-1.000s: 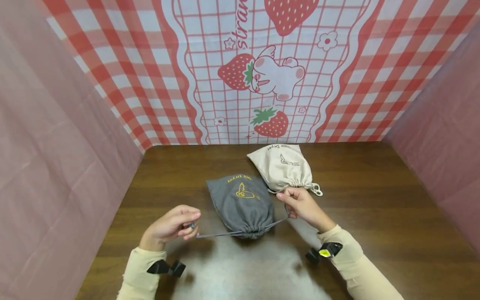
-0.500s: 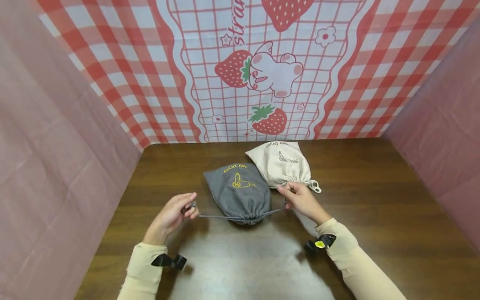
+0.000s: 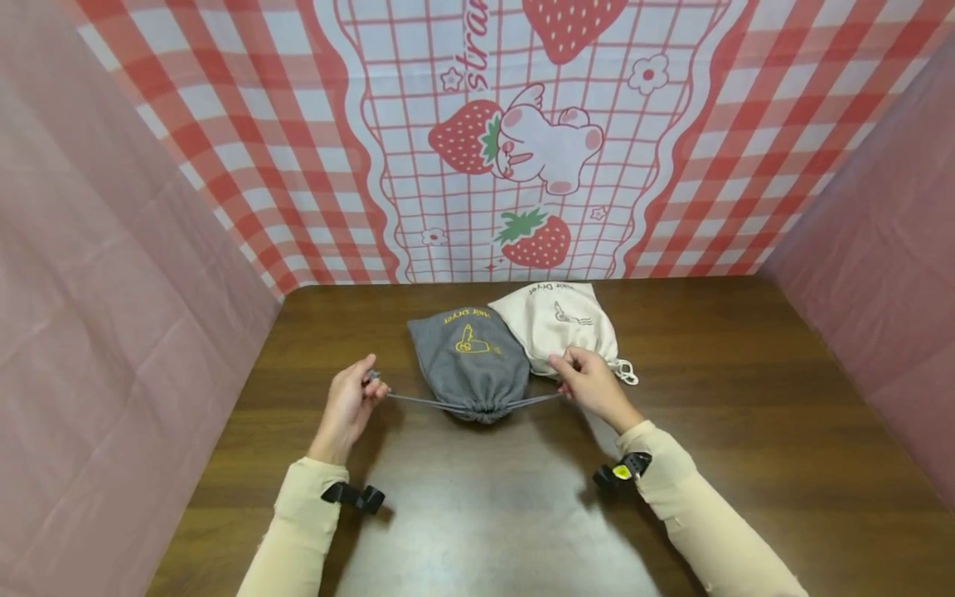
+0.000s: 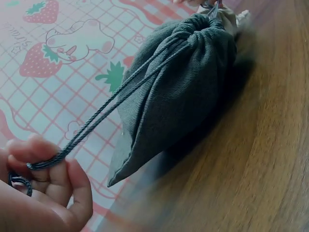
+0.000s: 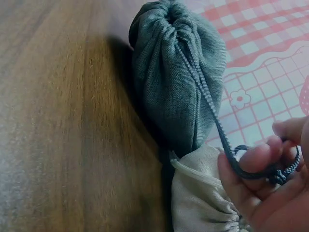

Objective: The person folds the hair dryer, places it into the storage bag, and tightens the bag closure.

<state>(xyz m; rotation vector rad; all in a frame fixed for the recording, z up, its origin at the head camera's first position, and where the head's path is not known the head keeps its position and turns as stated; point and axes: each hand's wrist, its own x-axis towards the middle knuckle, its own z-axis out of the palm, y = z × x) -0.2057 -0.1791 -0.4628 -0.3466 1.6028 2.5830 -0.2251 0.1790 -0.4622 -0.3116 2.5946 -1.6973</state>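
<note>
A grey drawstring bag [image 3: 473,361] with yellow "Hair Dryer" lettering lies on the table, its gathered mouth toward me. My left hand [image 3: 351,402] grips the cord on one side, and my right hand [image 3: 593,385] grips the cord on the other. Both drawstrings [image 4: 104,111] run taut from the cinched mouth. In the right wrist view the knotted cord end [image 5: 279,175] hangs at my curled fingers. A cream drawstring bag [image 3: 555,323], also marked "Hair Dryer", lies against the grey one's right side, partly behind my right hand.
The brown wooden table [image 3: 477,514] ends at a red checked cloth [image 3: 298,166] printed with strawberries. Pink cloth walls [image 3: 134,332] stand at both sides. The cream bag's cord loops [image 3: 627,371] lie to its right.
Both hands and the grey bag have moved away from me, toward the back of the table. The grey bag shifted slightly left; the cream bag stayed about where it was.
</note>
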